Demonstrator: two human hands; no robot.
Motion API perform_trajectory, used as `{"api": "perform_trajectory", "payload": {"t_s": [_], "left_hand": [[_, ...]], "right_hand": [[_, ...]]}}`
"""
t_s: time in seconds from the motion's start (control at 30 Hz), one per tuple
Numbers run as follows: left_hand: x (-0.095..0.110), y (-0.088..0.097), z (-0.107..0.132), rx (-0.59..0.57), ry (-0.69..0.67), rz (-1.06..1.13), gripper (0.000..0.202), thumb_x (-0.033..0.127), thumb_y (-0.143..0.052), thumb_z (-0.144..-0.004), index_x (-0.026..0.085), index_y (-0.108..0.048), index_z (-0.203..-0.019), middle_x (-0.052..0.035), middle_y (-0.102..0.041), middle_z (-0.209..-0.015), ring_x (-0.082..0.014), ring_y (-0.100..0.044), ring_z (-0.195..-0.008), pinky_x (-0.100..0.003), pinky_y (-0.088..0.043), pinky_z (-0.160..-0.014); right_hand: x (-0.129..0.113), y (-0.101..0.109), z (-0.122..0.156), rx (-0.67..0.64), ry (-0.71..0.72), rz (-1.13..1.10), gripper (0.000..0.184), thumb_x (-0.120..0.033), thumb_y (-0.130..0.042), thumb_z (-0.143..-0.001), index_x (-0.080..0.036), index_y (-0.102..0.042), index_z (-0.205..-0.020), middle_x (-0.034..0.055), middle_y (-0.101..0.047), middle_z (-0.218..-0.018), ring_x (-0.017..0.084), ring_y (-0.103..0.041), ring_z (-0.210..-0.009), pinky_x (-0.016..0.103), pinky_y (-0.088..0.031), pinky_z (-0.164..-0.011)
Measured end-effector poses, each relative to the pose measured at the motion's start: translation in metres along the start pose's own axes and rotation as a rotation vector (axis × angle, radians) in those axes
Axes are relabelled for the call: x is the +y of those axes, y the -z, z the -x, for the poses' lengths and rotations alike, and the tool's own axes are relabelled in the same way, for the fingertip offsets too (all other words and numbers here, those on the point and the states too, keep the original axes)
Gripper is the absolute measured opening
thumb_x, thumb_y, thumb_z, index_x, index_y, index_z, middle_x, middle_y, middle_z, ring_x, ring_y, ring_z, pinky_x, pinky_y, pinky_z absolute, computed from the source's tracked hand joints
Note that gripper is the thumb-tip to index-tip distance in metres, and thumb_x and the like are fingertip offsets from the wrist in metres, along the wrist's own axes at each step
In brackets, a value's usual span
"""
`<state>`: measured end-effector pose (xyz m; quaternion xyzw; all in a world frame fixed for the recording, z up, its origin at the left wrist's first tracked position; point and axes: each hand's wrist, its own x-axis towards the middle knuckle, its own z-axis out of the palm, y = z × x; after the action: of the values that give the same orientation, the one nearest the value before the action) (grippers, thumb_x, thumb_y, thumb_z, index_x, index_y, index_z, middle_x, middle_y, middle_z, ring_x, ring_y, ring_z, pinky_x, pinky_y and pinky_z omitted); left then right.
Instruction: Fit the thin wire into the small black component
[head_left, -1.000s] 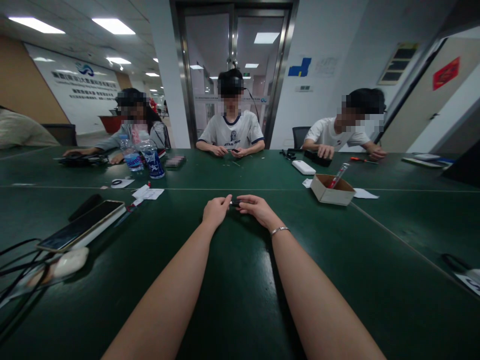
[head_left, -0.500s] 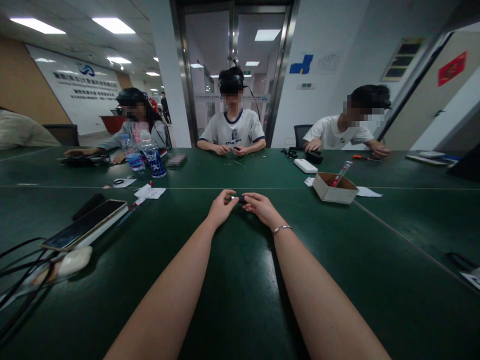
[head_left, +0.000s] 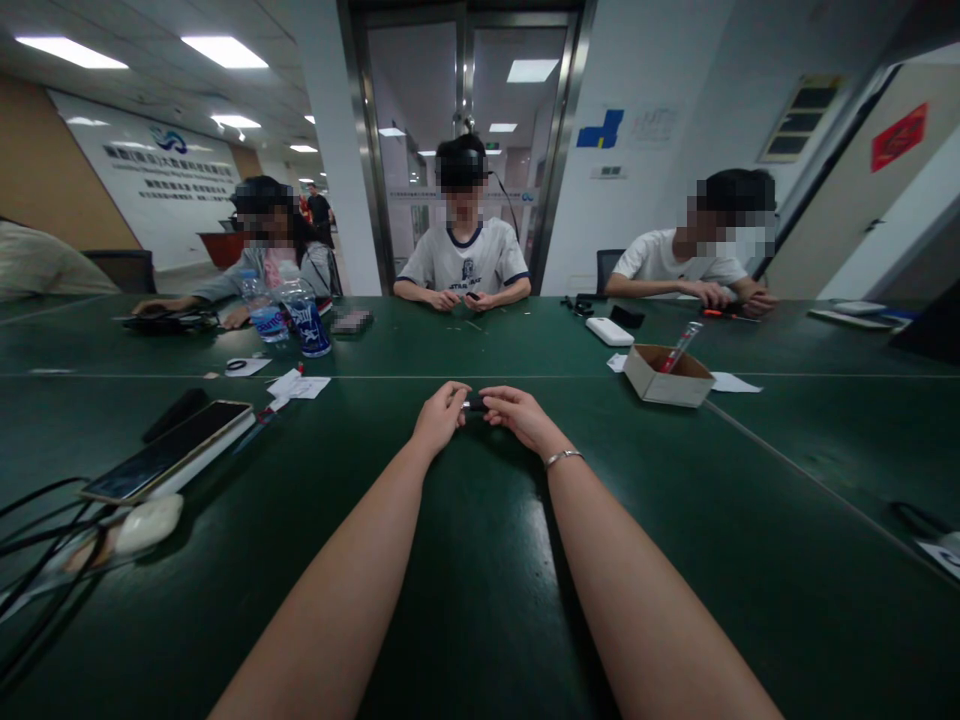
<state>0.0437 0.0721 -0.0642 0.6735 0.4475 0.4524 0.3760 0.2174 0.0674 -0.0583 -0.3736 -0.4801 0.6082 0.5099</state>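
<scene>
My left hand (head_left: 439, 417) and my right hand (head_left: 519, 414) meet at the middle of the dark green table (head_left: 480, 600), both arms stretched forward. Between their fingertips sits a small dark object (head_left: 474, 404), pinched from both sides. It is too small to name. A thin bracelet (head_left: 561, 458) circles my right wrist.
A phone on a white slab (head_left: 169, 455) and cables (head_left: 37, 530) lie at the left. Bottles (head_left: 304, 318) and papers (head_left: 296, 385) stand further back. A cardboard box (head_left: 664, 375) with a red-handled tool sits at the right. Three people work across the table.
My hands have barely shifted; the fingers have closed together on the small dark object. The person at the far right has moved a hand to the right.
</scene>
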Motion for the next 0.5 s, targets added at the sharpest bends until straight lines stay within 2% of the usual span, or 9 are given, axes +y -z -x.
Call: {"api": "perform_trajectory", "payload": {"t_s": [0.1,0.3,0.4,0.5], "left_hand": [[0.0000,0.0009,0.0005,0.014,0.019,-0.069,0.040,0.050,-0.036,-0.090,0.021,-0.062,-0.099,0.0050,-0.047,-0.048,-0.0115,-0.047,-0.046,-0.023,-0.034,-0.050],[-0.0006,0.0019,0.0011,0.030,0.027,-0.112,0.043,0.050,-0.033,-0.091,0.021,-0.063,-0.099,0.0047,-0.048,-0.047,-0.0121,-0.048,-0.045,-0.024,-0.034,-0.051],[-0.0013,0.0011,0.0012,0.047,0.012,-0.087,0.036,0.048,-0.041,-0.090,0.021,-0.062,-0.103,0.0037,-0.053,-0.054,-0.0125,-0.051,-0.051,-0.024,-0.036,-0.052],[-0.0024,-0.0007,0.0001,0.071,-0.027,-0.054,0.028,0.038,-0.053,-0.085,0.021,-0.059,-0.107,0.0005,-0.061,-0.070,-0.0135,-0.058,-0.067,-0.023,-0.040,-0.061]], "right_hand": [[0.0009,0.0022,-0.0004,-0.050,0.021,0.005,0.023,-0.010,-0.074,-0.069,-0.014,-0.069,-0.092,0.0032,-0.064,-0.079,0.010,-0.061,-0.062,0.017,-0.050,-0.054],[0.0020,0.0047,-0.0014,-0.092,0.032,-0.008,0.031,-0.006,-0.076,-0.064,-0.016,-0.069,-0.092,0.0037,-0.064,-0.089,0.011,-0.064,-0.068,0.018,-0.053,-0.060],[0.0013,0.0035,-0.0015,-0.071,0.016,-0.017,0.027,-0.008,-0.077,-0.065,-0.015,-0.068,-0.090,0.0040,-0.065,-0.081,0.011,-0.063,-0.065,0.017,-0.052,-0.057],[0.0005,0.0023,-0.0018,-0.009,-0.001,-0.032,0.021,-0.014,-0.077,-0.069,-0.013,-0.068,-0.088,0.0030,-0.063,-0.070,0.010,-0.061,-0.057,0.016,-0.049,-0.050]]}}
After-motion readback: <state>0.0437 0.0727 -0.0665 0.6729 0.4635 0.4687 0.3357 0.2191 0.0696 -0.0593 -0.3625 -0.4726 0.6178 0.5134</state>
